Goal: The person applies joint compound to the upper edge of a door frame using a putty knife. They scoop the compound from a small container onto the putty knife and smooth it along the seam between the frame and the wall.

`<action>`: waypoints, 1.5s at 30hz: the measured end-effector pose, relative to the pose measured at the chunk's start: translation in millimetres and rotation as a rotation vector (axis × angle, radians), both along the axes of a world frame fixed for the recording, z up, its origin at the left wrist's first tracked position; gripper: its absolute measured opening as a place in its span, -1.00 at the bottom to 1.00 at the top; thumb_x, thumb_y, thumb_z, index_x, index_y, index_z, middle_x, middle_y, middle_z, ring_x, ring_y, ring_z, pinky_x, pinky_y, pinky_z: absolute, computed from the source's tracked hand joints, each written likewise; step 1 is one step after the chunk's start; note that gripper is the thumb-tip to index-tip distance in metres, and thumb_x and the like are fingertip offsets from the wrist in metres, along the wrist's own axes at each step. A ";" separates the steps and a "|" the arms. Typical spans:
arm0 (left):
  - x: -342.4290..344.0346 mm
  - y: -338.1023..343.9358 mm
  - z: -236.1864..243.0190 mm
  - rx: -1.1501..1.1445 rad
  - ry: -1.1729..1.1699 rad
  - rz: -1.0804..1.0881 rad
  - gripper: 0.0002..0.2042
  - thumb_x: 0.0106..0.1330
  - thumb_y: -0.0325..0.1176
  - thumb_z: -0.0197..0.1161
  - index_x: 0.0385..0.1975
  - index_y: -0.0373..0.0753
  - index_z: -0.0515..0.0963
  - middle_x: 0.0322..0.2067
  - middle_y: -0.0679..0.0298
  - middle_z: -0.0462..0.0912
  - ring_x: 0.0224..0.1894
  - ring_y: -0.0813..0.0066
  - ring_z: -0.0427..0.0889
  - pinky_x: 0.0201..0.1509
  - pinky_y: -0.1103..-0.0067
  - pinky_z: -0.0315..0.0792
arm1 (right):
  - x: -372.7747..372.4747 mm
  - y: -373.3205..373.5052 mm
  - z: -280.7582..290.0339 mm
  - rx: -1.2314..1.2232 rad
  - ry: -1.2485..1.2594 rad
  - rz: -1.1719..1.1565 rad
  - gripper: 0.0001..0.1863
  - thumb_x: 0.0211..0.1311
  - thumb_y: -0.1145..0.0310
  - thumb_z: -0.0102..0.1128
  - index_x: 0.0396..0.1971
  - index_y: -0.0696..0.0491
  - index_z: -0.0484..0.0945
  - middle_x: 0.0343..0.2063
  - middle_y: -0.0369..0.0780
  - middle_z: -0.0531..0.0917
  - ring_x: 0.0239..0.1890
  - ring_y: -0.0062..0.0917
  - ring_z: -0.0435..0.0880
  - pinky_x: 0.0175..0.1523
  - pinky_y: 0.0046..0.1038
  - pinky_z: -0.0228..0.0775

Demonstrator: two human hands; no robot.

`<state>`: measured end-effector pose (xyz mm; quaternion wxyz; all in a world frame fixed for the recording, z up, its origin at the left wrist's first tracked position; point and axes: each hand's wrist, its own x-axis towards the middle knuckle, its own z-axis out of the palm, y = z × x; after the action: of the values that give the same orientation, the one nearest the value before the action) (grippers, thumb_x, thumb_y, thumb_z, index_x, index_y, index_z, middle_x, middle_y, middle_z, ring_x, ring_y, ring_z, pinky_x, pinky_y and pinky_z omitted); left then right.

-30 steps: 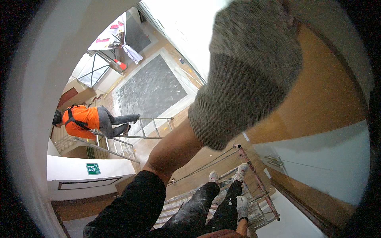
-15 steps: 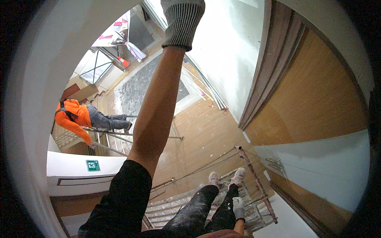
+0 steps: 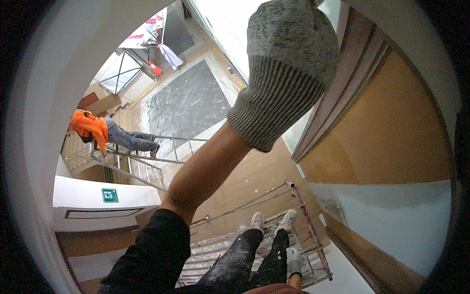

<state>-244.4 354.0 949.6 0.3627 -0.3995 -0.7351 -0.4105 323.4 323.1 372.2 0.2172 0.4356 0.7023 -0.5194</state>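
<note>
Looking down from your head, your left hand (image 3: 293, 46), in a grey knitted glove with a ribbed cuff, is raised on a bent arm to the top of the view. Its fingers are hidden, so whether they are apart, together or clamped on something cannot be told. The bright, smooth white wall (image 3: 226, 24) is behind the glove; contact cannot be judged. Your right hand (image 3: 293, 258), in a pale grey glove, hangs beside your leg in black, white-smeared trousers (image 3: 227, 262); its fingers are too small to read.

Your white shoes (image 3: 286, 222) stand on a paint-spattered platform of metal slats (image 3: 196, 259), with a rusty reddish metal tube (image 3: 312, 230) along its right side. To the right rises a wood-brown wall panel (image 3: 391, 122).

At left, well apart from you, a co-worker in an orange top and grey trousers (image 3: 90, 126) is on a silvery metal frame (image 3: 171, 159). Beyond lies a dark grey, white-smudged rectangle on the floor (image 3: 188, 100).
</note>
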 end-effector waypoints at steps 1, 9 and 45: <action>5.2 -7.3 11.3 -0.067 -0.130 -0.046 -0.62 0.35 -0.51 0.04 0.15 -0.51 0.43 -0.34 -0.18 0.66 -0.29 0.03 0.69 -0.13 0.20 0.58 | -3.1 2.1 0.5 0.003 0.004 -0.002 -0.65 0.42 0.13 0.11 -0.18 0.16 0.59 -0.24 -0.07 0.66 -0.15 -0.23 0.65 0.02 -0.21 0.46; -146.8 -17.1 31.2 -0.448 0.582 0.646 -0.38 0.29 -0.33 0.14 0.25 -0.71 0.28 0.07 -0.37 0.52 -0.01 -0.22 0.62 0.17 0.07 0.46 | -44.8 -6.2 48.7 -0.077 0.057 -0.092 -0.70 0.40 0.18 0.15 -0.17 0.14 0.60 -0.32 -0.14 0.66 -0.21 -0.36 0.64 -0.09 -0.26 0.51; 0.0 12.5 49.7 -0.322 0.690 0.424 -0.49 0.39 -0.46 0.08 0.29 -0.61 0.26 -0.31 -0.19 0.61 -0.40 0.03 0.63 -0.41 0.22 0.51 | -37.6 -21.1 36.0 -0.325 0.060 -0.382 -0.70 0.41 0.16 0.18 -0.18 0.13 0.59 -0.37 -0.16 0.63 -0.33 -0.47 0.62 -0.32 -0.38 0.56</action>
<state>-244.4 366.5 999.3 0.5963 -0.4050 -0.6913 -0.0495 285.8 302.0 408.2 0.1613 0.5042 0.5206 -0.6699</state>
